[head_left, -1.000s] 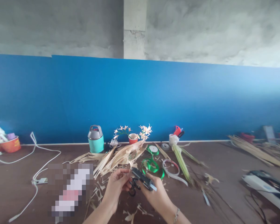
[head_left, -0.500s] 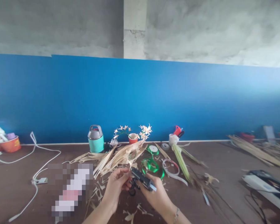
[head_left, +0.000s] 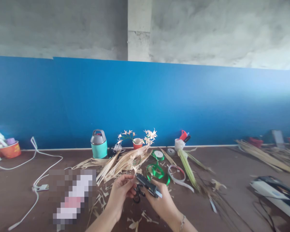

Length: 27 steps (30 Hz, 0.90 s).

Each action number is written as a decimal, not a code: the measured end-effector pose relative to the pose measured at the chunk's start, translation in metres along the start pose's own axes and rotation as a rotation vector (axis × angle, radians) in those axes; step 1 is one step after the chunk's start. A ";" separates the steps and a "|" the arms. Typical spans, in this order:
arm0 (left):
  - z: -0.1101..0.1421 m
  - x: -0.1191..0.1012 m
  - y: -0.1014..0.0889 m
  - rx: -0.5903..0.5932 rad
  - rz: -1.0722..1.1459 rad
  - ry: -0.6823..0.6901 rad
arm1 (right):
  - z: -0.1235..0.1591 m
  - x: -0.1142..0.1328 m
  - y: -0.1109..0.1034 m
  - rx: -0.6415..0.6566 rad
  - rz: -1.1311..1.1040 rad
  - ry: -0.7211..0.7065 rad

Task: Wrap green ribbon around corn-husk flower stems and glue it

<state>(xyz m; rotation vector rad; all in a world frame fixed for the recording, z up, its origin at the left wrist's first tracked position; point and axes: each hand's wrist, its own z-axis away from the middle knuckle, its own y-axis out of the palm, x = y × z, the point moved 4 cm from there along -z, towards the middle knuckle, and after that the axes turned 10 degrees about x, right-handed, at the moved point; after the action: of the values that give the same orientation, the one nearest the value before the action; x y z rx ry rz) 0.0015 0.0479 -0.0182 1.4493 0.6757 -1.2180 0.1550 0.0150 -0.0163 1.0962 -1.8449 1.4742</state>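
Observation:
My right hand [head_left: 160, 202] is closed around a black glue gun [head_left: 148, 185], held low over the brown table [head_left: 232, 167] with its nozzle pointing up and left. My left hand [head_left: 120, 192] pinches something small right at the gun's tip; I cannot make out what it is. Black scissors [head_left: 137, 193] lie on the table just under both hands. Dried straw strips [head_left: 125, 162] are heaped just beyond the hands, with green ribbon [head_left: 157, 170] beside them.
A teal container [head_left: 99, 144], a red cup of straw flowers [head_left: 137, 140] and a cup of tools [head_left: 181, 141] stand by the blue wall. White cables [head_left: 38, 170] trail at left. More straw [head_left: 263, 156] and a flat device [head_left: 275, 190] lie at right.

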 end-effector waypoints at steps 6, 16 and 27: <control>-0.001 0.001 0.000 0.002 0.000 0.003 | 0.001 0.002 0.001 0.016 0.001 0.010; -0.001 0.000 -0.001 -0.006 0.012 0.001 | 0.001 0.001 0.000 0.019 0.010 0.007; -0.001 0.000 -0.001 -0.003 0.041 0.012 | 0.000 -0.001 0.001 0.016 -0.010 0.010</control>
<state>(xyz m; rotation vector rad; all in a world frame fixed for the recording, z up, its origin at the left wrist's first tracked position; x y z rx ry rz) 0.0010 0.0492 -0.0181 1.4623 0.6523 -1.1778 0.1543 0.0150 -0.0176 1.1014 -1.8213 1.4888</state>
